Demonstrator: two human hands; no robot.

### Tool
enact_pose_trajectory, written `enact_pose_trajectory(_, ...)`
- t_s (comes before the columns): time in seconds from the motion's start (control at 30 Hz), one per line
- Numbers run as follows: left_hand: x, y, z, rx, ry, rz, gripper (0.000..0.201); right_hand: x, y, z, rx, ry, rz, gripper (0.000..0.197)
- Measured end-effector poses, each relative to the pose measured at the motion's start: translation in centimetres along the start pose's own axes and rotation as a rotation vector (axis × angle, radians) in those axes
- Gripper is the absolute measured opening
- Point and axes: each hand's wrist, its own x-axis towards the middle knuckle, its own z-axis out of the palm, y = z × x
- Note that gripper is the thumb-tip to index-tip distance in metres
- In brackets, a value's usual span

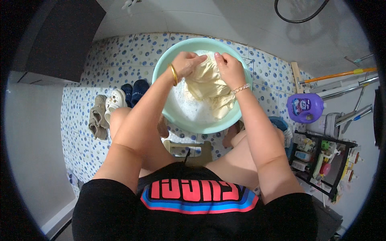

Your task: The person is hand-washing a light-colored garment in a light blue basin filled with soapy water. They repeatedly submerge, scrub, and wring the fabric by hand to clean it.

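Observation:
A pale yellow garment (207, 82) is held up between my hands over a mint-green basin (160, 76). Its lower part hangs down into white, sudsy water (189, 108). My left hand (188, 64), with a gold bangle at the wrist, pinches the cloth's upper left edge. The upper right edge is gripped by my right hand (231, 70), which has a beaded bracelet below it. Both hands are closed, thumbs on top and a short gap of fabric between them. Exactly what kind of garment it is cannot be made out.
Several shoes, including white clogs (116, 100) and dark blue slippers (139, 91), stand left of the basin. A purple detergent jug (305, 107), a blue bucket (283, 127) and a black shelf rack (315, 160) are at right. A small stool (197, 154) is between my legs.

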Motion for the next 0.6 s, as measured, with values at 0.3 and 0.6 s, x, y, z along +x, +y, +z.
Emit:
enact_pose_trajectory(0.3,-2.9,-7.0,-1.1,0.994,-0.039,0.278,0.041,-3.0,1.8,-2.2,-0.499,-0.764,0.038,0.042)
enact_pose_trajectory(0.6,-8.4,-6.2,-0.7,1.199,-0.175,0.098,0.042,-7.8,1.0,-2.8,-0.359,0.118,-0.069,0.018)
